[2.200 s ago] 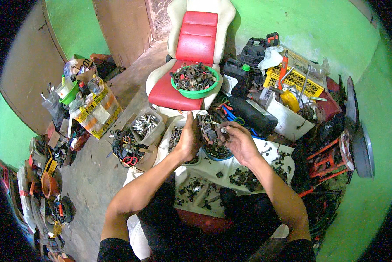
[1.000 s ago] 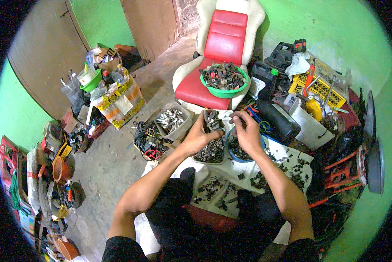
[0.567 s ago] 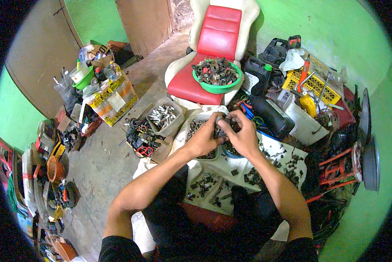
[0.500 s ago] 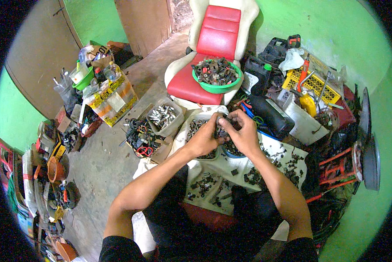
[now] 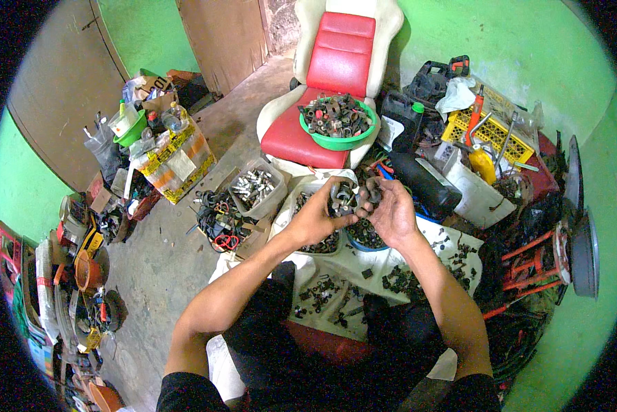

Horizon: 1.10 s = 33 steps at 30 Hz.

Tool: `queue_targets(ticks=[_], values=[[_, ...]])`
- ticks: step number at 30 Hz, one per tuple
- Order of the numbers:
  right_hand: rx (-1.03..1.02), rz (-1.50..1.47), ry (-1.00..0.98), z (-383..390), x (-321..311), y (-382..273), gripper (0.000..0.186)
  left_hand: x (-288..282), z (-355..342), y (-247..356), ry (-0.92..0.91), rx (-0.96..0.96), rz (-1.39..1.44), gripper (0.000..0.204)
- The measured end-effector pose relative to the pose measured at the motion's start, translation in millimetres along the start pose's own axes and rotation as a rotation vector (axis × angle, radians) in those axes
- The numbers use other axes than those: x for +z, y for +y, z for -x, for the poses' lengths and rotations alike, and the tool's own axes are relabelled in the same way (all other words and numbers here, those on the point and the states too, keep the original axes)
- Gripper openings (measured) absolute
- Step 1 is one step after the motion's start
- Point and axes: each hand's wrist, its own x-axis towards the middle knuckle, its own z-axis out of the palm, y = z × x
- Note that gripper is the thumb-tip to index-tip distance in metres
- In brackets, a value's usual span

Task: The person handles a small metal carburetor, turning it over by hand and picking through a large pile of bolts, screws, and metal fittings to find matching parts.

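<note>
Above the tubs in front of me, my left hand grips a rounded dark part with shiny metal bits; its exact kind is unclear. My right hand is close beside it, palm turned partly up, with blackened fingers curled in toward the part. Whether those fingers pinch a separate small piece cannot be made out. Beneath the hands are a pale plastic tub of small dark parts and a blue-rimmed basin of similar ones, both partly covered by my hands.
Loose black pieces are scattered over a whitish cloth. Ahead, a green basin of mixed parts rests on a red-and-white car seat. A tub of cylindrical metal pieces and bundled cables lie left; a black container lies right.
Both hands were closed together around the part. My right hand has since turned its palm upward and shifted slightly right, leaving more of the part visible in my left hand.
</note>
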Motion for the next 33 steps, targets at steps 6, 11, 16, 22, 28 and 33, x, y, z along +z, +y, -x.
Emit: queue_targets(ticks=[6, 11, 16, 22, 28, 33], values=[[-0.138, 0.514, 0.073, 3, -4, -2, 0.015, 0, 2, 2, 0.062, 0.021, -0.100, 0.064], [-0.677, 1.171, -0.033, 13, 12, -1, 0.015, -7, 7, 10, 0.030, 0.021, 0.012, 0.067], [-0.776, 1.407, -0.207, 30, 22, -16, 0.037, -12, 12, 29, -0.136, -0.076, 0.112, 0.064], [-0.741, 1.470, -0.289, 42, 21, -18, 0.038, -16, 19, 30, -0.312, -0.194, 0.176, 0.072], [-0.735, 1.506, -0.277, 49, 14, -20, 0.024, -10, 17, 30, -0.483, -0.263, 0.189, 0.085], [-0.802, 1.480, -0.257, 46, 12, -21, 0.015, -2, 19, 25, -0.557, -0.279, 0.288, 0.084]])
